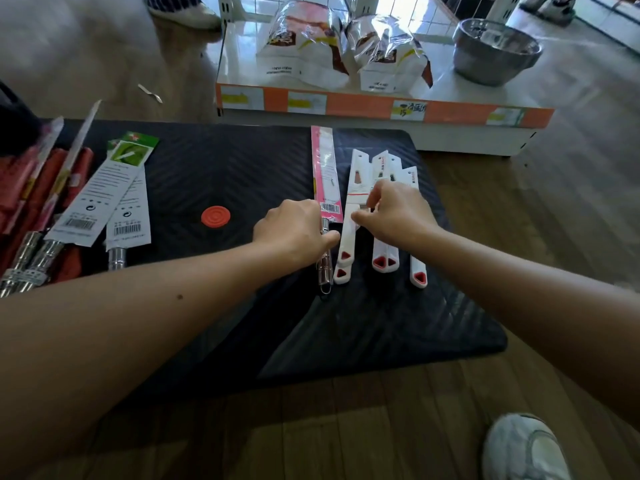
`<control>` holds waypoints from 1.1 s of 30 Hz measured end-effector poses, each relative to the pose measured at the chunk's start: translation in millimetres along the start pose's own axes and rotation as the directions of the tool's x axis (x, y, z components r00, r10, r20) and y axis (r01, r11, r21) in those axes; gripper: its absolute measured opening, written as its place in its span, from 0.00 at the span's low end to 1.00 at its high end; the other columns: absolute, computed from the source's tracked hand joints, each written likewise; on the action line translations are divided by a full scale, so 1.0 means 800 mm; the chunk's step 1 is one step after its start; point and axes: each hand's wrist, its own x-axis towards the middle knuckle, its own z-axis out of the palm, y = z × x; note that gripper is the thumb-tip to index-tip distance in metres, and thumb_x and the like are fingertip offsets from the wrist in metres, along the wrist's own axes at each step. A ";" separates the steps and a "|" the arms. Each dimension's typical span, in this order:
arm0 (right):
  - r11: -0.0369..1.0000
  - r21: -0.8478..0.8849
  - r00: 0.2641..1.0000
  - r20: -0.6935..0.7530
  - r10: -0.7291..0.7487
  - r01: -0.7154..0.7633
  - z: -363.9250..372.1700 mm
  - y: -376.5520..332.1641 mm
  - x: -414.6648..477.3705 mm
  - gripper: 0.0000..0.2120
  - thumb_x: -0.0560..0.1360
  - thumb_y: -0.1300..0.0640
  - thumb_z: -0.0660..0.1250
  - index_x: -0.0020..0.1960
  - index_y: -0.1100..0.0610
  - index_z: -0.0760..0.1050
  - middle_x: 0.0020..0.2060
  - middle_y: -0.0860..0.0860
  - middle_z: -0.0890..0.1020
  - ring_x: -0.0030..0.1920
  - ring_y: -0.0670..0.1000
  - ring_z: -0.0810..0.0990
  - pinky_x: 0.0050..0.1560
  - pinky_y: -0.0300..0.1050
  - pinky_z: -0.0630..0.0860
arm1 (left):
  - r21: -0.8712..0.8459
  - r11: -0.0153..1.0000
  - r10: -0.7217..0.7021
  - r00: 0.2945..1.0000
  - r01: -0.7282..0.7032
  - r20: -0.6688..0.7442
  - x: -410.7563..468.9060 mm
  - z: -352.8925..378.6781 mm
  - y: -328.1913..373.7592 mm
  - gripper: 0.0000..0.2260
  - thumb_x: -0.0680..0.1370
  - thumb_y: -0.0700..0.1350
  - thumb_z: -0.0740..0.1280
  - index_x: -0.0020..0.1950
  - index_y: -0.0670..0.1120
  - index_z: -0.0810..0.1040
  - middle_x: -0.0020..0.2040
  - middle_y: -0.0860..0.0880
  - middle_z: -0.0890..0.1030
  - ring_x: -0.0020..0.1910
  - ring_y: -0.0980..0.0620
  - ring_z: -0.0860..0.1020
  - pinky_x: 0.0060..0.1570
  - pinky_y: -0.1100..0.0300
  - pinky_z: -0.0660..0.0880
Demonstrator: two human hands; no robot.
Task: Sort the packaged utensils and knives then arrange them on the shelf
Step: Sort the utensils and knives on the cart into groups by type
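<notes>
I read the left hand (294, 230) as curled around the pink-packaged utensil (323, 168), thumb against its metal handle. The right hand (394, 213) pinches the card sleeve of one white-handled knife (346, 244). Both items lie side by side on the black mat (225, 168). More sleeved knives (384, 261) lie just to their right. The shelf (381, 105) stands beyond the mat.
</notes>
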 end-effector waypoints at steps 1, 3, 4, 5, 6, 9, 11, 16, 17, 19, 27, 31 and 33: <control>0.999 -0.035 0.999 -0.006 -0.042 0.042 0.001 -0.002 -0.002 0.11 0.73 0.51 0.67 0.52 0.57 0.74 0.49 0.52 0.76 0.48 0.51 0.75 0.46 0.45 0.73 | 0.007 1.000 0.003 1.000 -0.003 0.002 0.000 0.000 0.000 0.14 0.74 0.57 0.64 0.51 0.47 0.74 0.48 0.47 0.79 0.47 0.47 0.78 0.44 0.54 0.75; 0.994 -0.054 0.996 -0.003 -0.092 0.091 0.003 -0.004 -0.005 0.13 0.73 0.51 0.66 0.55 0.56 0.74 0.54 0.53 0.75 0.53 0.53 0.75 0.52 0.47 0.73 | 0.018 1.000 0.006 1.000 -0.006 0.007 -0.001 -0.001 -0.002 0.14 0.74 0.56 0.64 0.51 0.47 0.73 0.49 0.48 0.79 0.48 0.47 0.78 0.45 0.54 0.75; 0.992 -0.057 0.994 0.004 -0.111 0.111 0.004 -0.006 -0.005 0.14 0.74 0.51 0.66 0.56 0.56 0.74 0.55 0.53 0.75 0.54 0.53 0.74 0.54 0.48 0.73 | 0.022 1.000 0.011 1.000 -0.011 0.007 -0.002 -0.001 -0.003 0.14 0.74 0.56 0.64 0.52 0.47 0.73 0.49 0.48 0.79 0.48 0.47 0.78 0.46 0.53 0.76; 0.989 -0.061 0.991 0.010 -0.134 0.134 0.005 -0.008 -0.006 0.14 0.74 0.50 0.66 0.57 0.56 0.74 0.56 0.53 0.75 0.56 0.53 0.73 0.55 0.48 0.73 | 0.025 1.000 0.016 1.000 -0.016 0.007 -0.002 -0.001 -0.004 0.14 0.75 0.56 0.64 0.52 0.47 0.73 0.49 0.48 0.79 0.48 0.47 0.78 0.47 0.52 0.77; 0.985 -0.064 0.987 0.017 -0.161 0.161 0.006 -0.010 -0.006 0.15 0.74 0.50 0.66 0.57 0.55 0.74 0.56 0.52 0.75 0.57 0.53 0.73 0.57 0.49 0.73 | 0.027 0.999 0.020 1.000 -0.020 0.006 -0.002 -0.002 -0.005 0.14 0.75 0.56 0.64 0.53 0.48 0.73 0.50 0.48 0.79 0.48 0.48 0.78 0.47 0.52 0.77; 0.963 -0.106 0.968 0.059 -0.245 0.250 0.007 -0.014 -0.008 0.12 0.74 0.49 0.65 0.55 0.52 0.77 0.56 0.50 0.77 0.61 0.54 0.69 0.59 0.49 0.70 | 0.026 0.999 0.020 1.000 -0.020 0.007 -0.004 -0.009 -0.006 0.13 0.75 0.56 0.63 0.54 0.49 0.73 0.48 0.51 0.77 0.48 0.49 0.77 0.42 0.56 0.74; 0.935 -0.171 0.948 0.123 -0.294 0.312 0.009 -0.015 -0.012 0.11 0.75 0.49 0.64 0.53 0.52 0.78 0.56 0.50 0.77 0.62 0.53 0.67 0.57 0.47 0.67 | 0.023 1.000 0.012 1.000 -0.012 0.016 -0.005 -0.013 -0.007 0.12 0.75 0.55 0.64 0.54 0.50 0.73 0.48 0.51 0.77 0.48 0.50 0.77 0.40 0.57 0.71; 0.898 -0.244 0.930 0.132 -0.343 0.366 0.012 -0.013 -0.018 0.10 0.76 0.50 0.63 0.52 0.52 0.80 0.59 0.49 0.76 0.62 0.53 0.67 0.59 0.48 0.69 | -0.036 0.998 0.049 0.997 -0.047 0.056 -0.005 -0.006 -0.007 0.12 0.74 0.53 0.66 0.54 0.49 0.73 0.53 0.50 0.79 0.50 0.50 0.78 0.48 0.53 0.77; 0.893 -0.258 0.929 0.129 -0.348 0.370 0.012 -0.013 -0.018 0.11 0.76 0.50 0.63 0.53 0.52 0.80 0.59 0.49 0.76 0.63 0.53 0.67 0.59 0.49 0.69 | -0.040 0.997 0.061 0.997 -0.059 0.057 -0.006 -0.003 -0.006 0.14 0.74 0.53 0.66 0.56 0.49 0.73 0.54 0.49 0.79 0.51 0.49 0.78 0.50 0.51 0.77; 0.875 -0.294 0.923 0.136 -0.360 0.384 0.011 -0.013 -0.018 0.11 0.76 0.50 0.62 0.53 0.52 0.80 0.59 0.49 0.76 0.63 0.53 0.67 0.60 0.50 0.68 | -0.042 0.996 0.087 0.995 -0.085 0.045 -0.007 0.002 -0.003 0.15 0.74 0.52 0.65 0.59 0.48 0.72 0.55 0.48 0.77 0.53 0.48 0.77 0.50 0.51 0.76; 0.756 -0.467 0.888 0.209 -0.410 0.459 0.000 -0.006 -0.014 0.15 0.75 0.49 0.62 0.58 0.53 0.79 0.60 0.48 0.75 0.64 0.53 0.64 0.60 0.49 0.64 | -0.087 0.989 0.121 0.992 -0.118 0.032 -0.006 0.006 -0.004 0.18 0.73 0.49 0.68 0.61 0.46 0.71 0.54 0.46 0.75 0.54 0.46 0.75 0.47 0.57 0.71; 0.720 -0.518 0.886 0.226 -0.406 0.462 -0.006 0.008 -0.015 0.14 0.76 0.49 0.61 0.57 0.51 0.79 0.61 0.49 0.73 0.65 0.53 0.64 0.61 0.49 0.65 | -0.099 0.989 0.113 0.993 -0.110 0.031 -0.005 0.008 -0.002 0.19 0.73 0.48 0.69 0.61 0.45 0.70 0.57 0.43 0.75 0.55 0.45 0.75 0.52 0.56 0.72; 0.721 -0.522 0.888 0.219 -0.404 0.457 -0.008 0.015 -0.016 0.14 0.77 0.50 0.61 0.57 0.51 0.80 0.62 0.49 0.73 0.65 0.54 0.65 0.61 0.49 0.66 | -0.112 0.988 0.108 0.994 -0.104 0.033 -0.006 0.008 -0.002 0.19 0.73 0.48 0.69 0.62 0.45 0.70 0.57 0.44 0.75 0.55 0.46 0.75 0.52 0.56 0.72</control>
